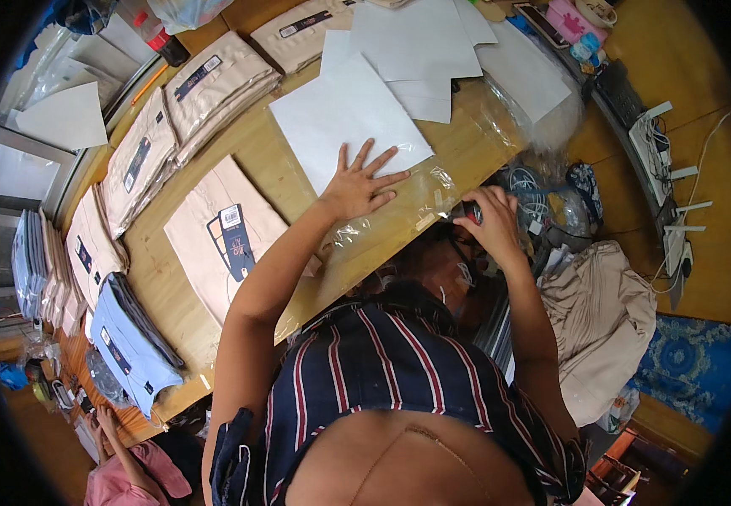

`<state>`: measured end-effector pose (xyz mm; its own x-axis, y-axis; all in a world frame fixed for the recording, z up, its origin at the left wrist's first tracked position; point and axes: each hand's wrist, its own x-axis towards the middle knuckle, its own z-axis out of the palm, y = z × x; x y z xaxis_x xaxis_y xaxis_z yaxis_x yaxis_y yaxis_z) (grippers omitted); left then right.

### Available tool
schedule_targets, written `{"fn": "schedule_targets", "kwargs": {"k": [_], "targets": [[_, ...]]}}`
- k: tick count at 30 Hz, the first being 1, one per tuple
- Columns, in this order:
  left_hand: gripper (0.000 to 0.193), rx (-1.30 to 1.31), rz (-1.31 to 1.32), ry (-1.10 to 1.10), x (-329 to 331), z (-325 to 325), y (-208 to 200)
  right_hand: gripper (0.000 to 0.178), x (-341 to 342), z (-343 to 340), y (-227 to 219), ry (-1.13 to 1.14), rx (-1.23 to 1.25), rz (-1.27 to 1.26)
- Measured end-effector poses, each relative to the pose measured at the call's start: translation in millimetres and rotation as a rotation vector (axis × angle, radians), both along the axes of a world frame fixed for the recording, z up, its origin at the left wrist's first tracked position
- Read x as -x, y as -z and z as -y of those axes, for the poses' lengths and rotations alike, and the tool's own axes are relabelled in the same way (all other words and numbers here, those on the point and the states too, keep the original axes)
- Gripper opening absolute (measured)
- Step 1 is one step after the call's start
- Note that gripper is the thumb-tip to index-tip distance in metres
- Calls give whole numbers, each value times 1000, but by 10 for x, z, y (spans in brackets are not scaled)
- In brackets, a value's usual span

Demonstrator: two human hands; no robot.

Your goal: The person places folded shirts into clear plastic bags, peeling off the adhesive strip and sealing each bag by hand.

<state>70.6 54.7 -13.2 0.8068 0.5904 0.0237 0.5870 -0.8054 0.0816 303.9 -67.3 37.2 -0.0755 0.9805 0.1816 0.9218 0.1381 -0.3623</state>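
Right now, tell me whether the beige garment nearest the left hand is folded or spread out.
Folded. The beige garment lies as a flat, neat rectangle on the wooden table with a tag on top, just left of the left hand.

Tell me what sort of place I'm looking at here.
Probably a small garment packing workshop: folded beige shirts with tags line the wooden table, beside clear plastic bags and white paper sheets.

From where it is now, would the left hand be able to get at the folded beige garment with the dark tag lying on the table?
Probably yes. The left hand lies flat on a white sheet, and the folded beige garment lies just to its left on the wooden table, with nothing between them.
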Motion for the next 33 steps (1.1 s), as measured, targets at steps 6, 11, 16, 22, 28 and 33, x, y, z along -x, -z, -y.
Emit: {"fn": "schedule_targets", "kwargs": {"k": [6, 11, 16, 22, 28, 33], "targets": [[45, -51, 49, 4, -44, 27, 80, 31, 572, -284, 149, -235, -170, 106], [45, -33, 33, -12, -25, 38, 60, 11, 639, -150, 280, -276, -168, 135], [44, -43, 64, -32, -41, 44, 87, 23, 627, 198, 237, -245, -203, 43], [44, -64, 19, -24, -18, 38, 46, 50, 1071, -40, -179, -176, -105, 81], [44, -42, 76, -24, -29, 38, 81, 7, 1183, -36, 308, -242, -254, 69], [44, -37, 65, -64, -78, 70, 112, 13, 911, 456, 348, -315, -286, 35]]}}
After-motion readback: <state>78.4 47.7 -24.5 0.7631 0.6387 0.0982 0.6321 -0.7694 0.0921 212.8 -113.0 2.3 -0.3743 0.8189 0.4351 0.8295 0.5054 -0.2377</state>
